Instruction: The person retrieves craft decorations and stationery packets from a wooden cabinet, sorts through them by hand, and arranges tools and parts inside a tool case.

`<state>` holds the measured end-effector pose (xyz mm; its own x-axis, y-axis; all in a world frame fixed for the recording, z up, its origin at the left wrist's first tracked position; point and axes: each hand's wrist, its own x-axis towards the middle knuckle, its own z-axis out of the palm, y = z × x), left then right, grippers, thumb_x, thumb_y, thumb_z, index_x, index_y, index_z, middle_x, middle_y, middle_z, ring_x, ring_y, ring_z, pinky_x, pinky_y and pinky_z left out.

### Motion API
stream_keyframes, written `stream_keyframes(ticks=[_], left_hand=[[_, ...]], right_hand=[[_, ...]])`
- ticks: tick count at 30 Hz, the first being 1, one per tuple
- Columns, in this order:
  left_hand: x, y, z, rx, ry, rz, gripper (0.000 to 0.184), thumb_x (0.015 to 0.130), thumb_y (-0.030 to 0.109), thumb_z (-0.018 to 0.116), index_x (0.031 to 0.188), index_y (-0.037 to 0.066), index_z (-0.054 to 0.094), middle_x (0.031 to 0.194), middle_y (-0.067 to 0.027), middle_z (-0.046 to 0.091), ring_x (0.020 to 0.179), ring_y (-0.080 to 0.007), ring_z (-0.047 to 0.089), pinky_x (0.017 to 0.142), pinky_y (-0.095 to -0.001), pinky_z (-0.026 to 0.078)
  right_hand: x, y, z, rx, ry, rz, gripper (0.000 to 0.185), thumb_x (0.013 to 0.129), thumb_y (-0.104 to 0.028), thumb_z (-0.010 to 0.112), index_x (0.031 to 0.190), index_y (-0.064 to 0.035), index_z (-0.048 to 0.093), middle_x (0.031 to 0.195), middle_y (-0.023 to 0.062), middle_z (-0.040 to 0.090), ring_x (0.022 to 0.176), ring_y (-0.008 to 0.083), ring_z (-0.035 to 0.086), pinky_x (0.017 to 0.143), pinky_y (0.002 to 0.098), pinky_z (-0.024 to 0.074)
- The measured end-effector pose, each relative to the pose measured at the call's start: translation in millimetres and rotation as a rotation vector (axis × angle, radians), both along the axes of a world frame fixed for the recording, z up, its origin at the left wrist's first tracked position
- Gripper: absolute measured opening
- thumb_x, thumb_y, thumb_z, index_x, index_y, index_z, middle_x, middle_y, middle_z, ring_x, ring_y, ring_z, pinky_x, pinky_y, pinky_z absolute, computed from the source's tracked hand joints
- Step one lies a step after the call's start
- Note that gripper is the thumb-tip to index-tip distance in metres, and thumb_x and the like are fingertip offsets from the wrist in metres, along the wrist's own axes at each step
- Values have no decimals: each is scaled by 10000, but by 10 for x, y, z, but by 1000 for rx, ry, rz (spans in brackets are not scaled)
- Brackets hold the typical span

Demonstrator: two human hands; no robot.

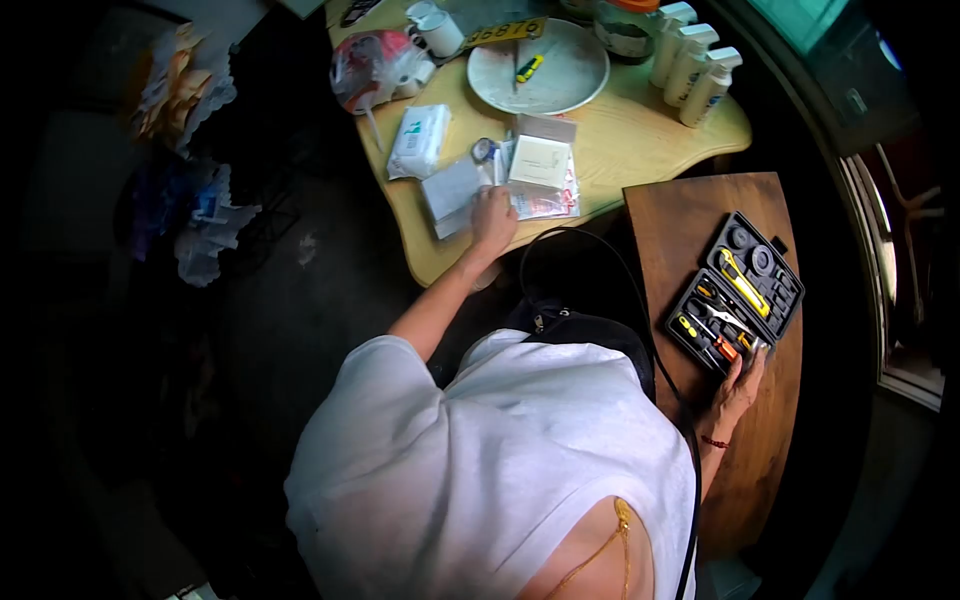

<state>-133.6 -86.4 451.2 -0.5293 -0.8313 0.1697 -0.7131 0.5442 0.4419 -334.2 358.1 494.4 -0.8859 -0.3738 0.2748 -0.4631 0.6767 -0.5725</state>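
On the near edge of the yellow table (430, 235), my left hand (493, 222) rests with curled fingers between a flat white packet (453, 190) and a small cream box (539, 161). What it holds, if anything, is hidden. A roll of tape (484, 150) lies just beyond it. To the right, my right hand (738, 392) reaches the near corner of an open black tool case (783, 290). Its fingers are bent at a small silvery piece too small to name. Inside the case are a yellow utility knife (743, 283), pliers (728, 318) and an orange-handled tool (726, 348).
The case sits on a brown wooden table (690, 220). A round plate (490, 75) carries a yellow-green cutter (530, 68). Several pump bottles (707, 92), a wipes pack (419, 140) and a plastic bag (370, 68) stand around. A black cable (640, 290) runs across my front.
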Motion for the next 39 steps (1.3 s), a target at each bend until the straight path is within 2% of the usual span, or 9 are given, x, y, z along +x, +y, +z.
stream_keyframes(ticks=[8,11,17,23,25,30,33,36,39], left_hand=[[-918,148,342,190,311,-367,189,771,98,579,930,-3,566,907,-148,577,821,-279,573,729,-359,467],[-1526,391,407,514,424,-469,215,828,136,592,985,-11,594,854,-79,631,747,-138,588,694,-262,472],[-2395,1018,193,929,318,-695,213,825,157,601,947,-18,598,810,-48,619,680,-109,580,624,-235,479],[-1845,405,275,515,383,-388,322,754,158,627,1028,6,556,820,-119,620,690,-222,606,638,-322,486],[-1472,-91,22,139,422,-166,236,732,111,607,934,-4,566,937,-158,604,890,-306,570,784,-378,451],[-652,-1087,-193,34,-169,214,398,697,101,604,1063,-5,490,1124,-207,456,1046,-365,445,889,-451,394],[-571,-1618,-439,112,-473,6,549,648,194,680,1122,3,478,1132,-217,523,1066,-365,502,903,-420,424],[-567,-1890,-583,201,-423,-169,308,661,149,618,904,-39,603,907,-263,615,870,-369,613,729,-405,484],[-588,-1802,-337,188,-476,-188,389,638,157,641,975,-33,602,971,-275,596,943,-370,586,824,-402,457]], right_hand=[[-207,-59,335,-93,100,-64,230,836,-38,542,1054,34,545,1068,193,571,984,329,564,861,350,447],[-190,-17,182,-123,-7,-147,240,811,-34,564,1039,38,549,1073,192,569,975,320,572,851,344,457],[-26,-48,99,-224,-30,-189,254,798,-19,574,1042,46,543,1088,202,559,978,311,573,846,328,458],[121,198,140,-447,-18,-228,197,852,7,516,1035,69,551,1061,167,580,946,231,575,832,301,460],[161,358,71,-362,-45,-268,185,868,-1,511,1035,66,555,1032,142,590,932,198,570,824,282,460],[130,323,65,-377,-131,-282,179,869,-13,518,1028,55,565,1003,124,597,895,182,574,804,270,461],[9,165,129,-353,-100,-244,174,857,-4,518,1013,50,574,995,123,601,879,185,579,786,266,461],[-54,-24,266,-332,-166,-208,175,839,-11,535,1000,27,591,955,108,619,849,171,589,766,261,462],[-53,-179,357,-348,-181,-196,163,841,-45,545,977,12,616,895,80,637,830,139,590,749,254,460]])
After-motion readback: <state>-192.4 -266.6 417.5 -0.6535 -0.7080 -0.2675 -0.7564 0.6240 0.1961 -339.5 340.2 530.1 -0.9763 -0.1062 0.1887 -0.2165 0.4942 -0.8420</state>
